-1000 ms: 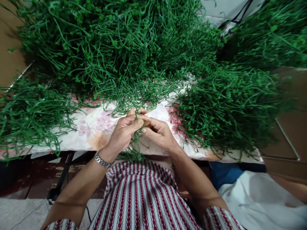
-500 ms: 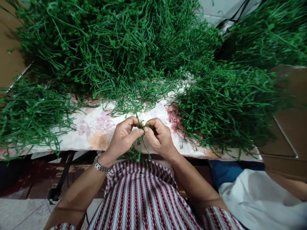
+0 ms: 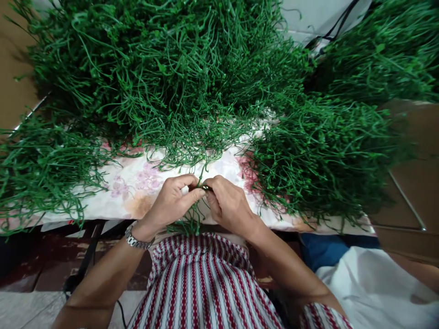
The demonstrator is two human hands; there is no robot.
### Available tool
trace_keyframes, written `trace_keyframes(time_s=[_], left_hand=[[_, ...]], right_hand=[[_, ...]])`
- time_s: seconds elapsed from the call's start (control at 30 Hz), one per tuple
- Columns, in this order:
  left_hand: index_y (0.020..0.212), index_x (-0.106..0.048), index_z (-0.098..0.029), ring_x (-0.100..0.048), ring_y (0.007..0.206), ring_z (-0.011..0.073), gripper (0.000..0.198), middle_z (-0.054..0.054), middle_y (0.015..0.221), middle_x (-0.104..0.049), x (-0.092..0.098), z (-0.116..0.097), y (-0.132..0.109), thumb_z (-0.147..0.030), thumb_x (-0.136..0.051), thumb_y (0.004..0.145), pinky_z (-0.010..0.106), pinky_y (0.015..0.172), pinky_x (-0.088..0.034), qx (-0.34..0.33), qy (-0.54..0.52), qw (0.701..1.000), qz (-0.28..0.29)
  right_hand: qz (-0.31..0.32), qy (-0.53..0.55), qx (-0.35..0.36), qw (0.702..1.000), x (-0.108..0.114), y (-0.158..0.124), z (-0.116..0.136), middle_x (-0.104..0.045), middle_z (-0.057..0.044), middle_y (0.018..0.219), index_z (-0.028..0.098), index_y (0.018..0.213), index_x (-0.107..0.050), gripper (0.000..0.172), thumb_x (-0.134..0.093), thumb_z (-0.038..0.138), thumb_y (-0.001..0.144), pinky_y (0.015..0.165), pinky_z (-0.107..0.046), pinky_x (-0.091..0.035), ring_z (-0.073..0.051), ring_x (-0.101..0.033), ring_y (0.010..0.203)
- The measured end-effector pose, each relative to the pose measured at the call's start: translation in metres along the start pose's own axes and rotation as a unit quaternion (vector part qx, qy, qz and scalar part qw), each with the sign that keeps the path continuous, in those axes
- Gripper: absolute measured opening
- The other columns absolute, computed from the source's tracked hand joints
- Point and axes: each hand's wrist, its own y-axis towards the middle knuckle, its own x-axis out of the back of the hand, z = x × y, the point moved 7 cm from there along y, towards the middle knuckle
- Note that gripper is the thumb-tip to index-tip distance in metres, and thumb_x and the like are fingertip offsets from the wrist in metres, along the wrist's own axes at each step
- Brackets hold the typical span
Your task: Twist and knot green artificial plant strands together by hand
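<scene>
My left hand [image 3: 171,201], with a metal watch on the wrist, and my right hand [image 3: 229,205] meet fingertip to fingertip at the near edge of the table. Both pinch thin green plastic stems [image 3: 200,186] between thumb and fingers. More green strands [image 3: 188,224] hang down below the hands toward my striped lap. A big heap of the same green stems [image 3: 178,77] fills the table behind the hands.
A floral cloth [image 3: 137,183] covers the table. Further green heaps lie at the left [image 3: 37,169] and right [image 3: 329,155]. White fabric [image 3: 373,283] and something blue [image 3: 322,251] sit low on the right. A dark cable runs along the floor at the left.
Both hands have shifted slightly toward me and lower over the table edge, still pinched together on the green stems. The heaps have not moved.
</scene>
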Motion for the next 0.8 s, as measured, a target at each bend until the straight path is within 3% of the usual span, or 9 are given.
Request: trace_keyframes(time_s=[0.13, 0.27, 0.33, 0.43, 0.53, 0.7, 0.77, 0.8], left_hand=[[0.057, -0.035, -0.017, -0.035, 0.059, 0.0094, 0.025, -0.004, 0.057, -0.034, -0.001, -0.007, -0.002, -0.013, -0.051, 0.075, 0.023, 0.058, -0.028, -0.024, 0.086, 0.996, 0.011], [0.056, -0.031, -0.017, -0.035, 0.061, 0.0099, 0.027, -0.004, 0.059, -0.033, -0.009, -0.015, -0.008, -0.012, -0.049, 0.076, 0.024, 0.058, -0.027, -0.047, 0.094, 0.989, 0.105], [0.057, -0.036, -0.016, -0.037, 0.061, 0.0101, 0.025, -0.003, 0.060, -0.036, -0.013, -0.018, -0.012, -0.015, -0.048, 0.078, 0.024, 0.059, -0.028, -0.050, 0.045, 0.985, 0.158], [0.058, -0.042, -0.015, -0.040, 0.062, 0.0106, 0.023, -0.002, 0.062, -0.041, -0.017, -0.017, -0.016, -0.021, -0.050, 0.080, 0.025, 0.059, -0.030, -0.025, -0.035, 0.979, 0.201], [0.059, -0.046, -0.015, -0.040, 0.061, 0.0108, 0.024, -0.001, 0.062, -0.043, -0.021, -0.010, -0.019, -0.026, -0.054, 0.079, 0.025, 0.057, -0.030, 0.012, -0.100, 0.968, 0.230], [0.062, -0.052, -0.014, -0.037, 0.056, 0.0098, 0.022, 0.000, 0.060, -0.044, -0.022, 0.008, -0.016, -0.029, -0.061, 0.074, 0.025, 0.053, -0.028, 0.072, -0.241, 0.941, 0.226], [0.062, -0.054, -0.014, -0.038, 0.055, 0.0097, 0.021, -0.001, 0.058, -0.044, -0.018, 0.014, -0.008, -0.030, -0.065, 0.069, 0.024, 0.053, -0.029, 0.089, -0.301, 0.933, 0.179], [0.062, -0.055, -0.014, -0.039, 0.055, 0.0096, 0.021, -0.001, 0.057, -0.045, -0.015, 0.018, -0.002, -0.029, -0.067, 0.067, 0.024, 0.053, -0.029, 0.097, -0.319, 0.931, 0.146]], right_hand=[[0.053, -0.046, -0.004, 0.998, 0.000, 0.000, 0.001, -0.048, -0.005, 0.072, 0.014, 0.083, -0.051, 0.016, -0.037, 0.009, 0.079, 0.053, -0.025, -0.031, -0.015, -0.043, 0.064], [0.135, 0.098, 0.068, 0.984, 0.002, 0.001, 0.003, -0.044, 0.000, 0.064, 0.016, 0.068, -0.046, 0.015, -0.039, 0.009, 0.079, 0.054, -0.023, -0.028, -0.011, -0.038, 0.060], [0.188, 0.230, 0.096, 0.950, 0.002, 0.000, 0.003, -0.043, 0.001, 0.062, 0.016, 0.068, -0.046, 0.018, -0.041, 0.015, 0.085, 0.056, -0.021, -0.030, -0.009, -0.039, 0.059], [0.244, 0.411, 0.087, 0.874, -0.002, 0.000, 0.001, -0.047, 0.001, 0.064, 0.013, 0.074, -0.050, 0.024, -0.039, 0.025, 0.091, 0.057, -0.018, -0.034, -0.007, -0.043, 0.058], [0.267, 0.515, 0.063, 0.812, -0.009, -0.002, 0.000, -0.052, -0.001, 0.066, 0.012, 0.075, -0.053, 0.028, -0.039, 0.029, 0.092, 0.058, -0.017, -0.036, -0.007, -0.046, 0.060], [0.263, 0.612, 0.007, 0.746, -0.012, -0.010, -0.004, -0.049, 0.000, 0.058, 0.011, 0.069, -0.054, 0.037, -0.043, 0.038, 0.090, 0.051, -0.019, -0.031, -0.006, -0.042, 0.051], [0.235, 0.621, -0.025, 0.747, -0.008, -0.009, -0.011, -0.048, 0.001, 0.058, 0.012, 0.070, -0.054, 0.036, -0.044, 0.040, 0.090, 0.051, -0.020, -0.031, -0.007, -0.041, 0.051], [0.211, 0.607, -0.047, 0.764, -0.005, -0.007, -0.018, -0.049, 0.000, 0.060, 0.012, 0.071, -0.054, 0.034, -0.045, 0.039, 0.090, 0.052, -0.020, -0.032, -0.007, -0.042, 0.053]])
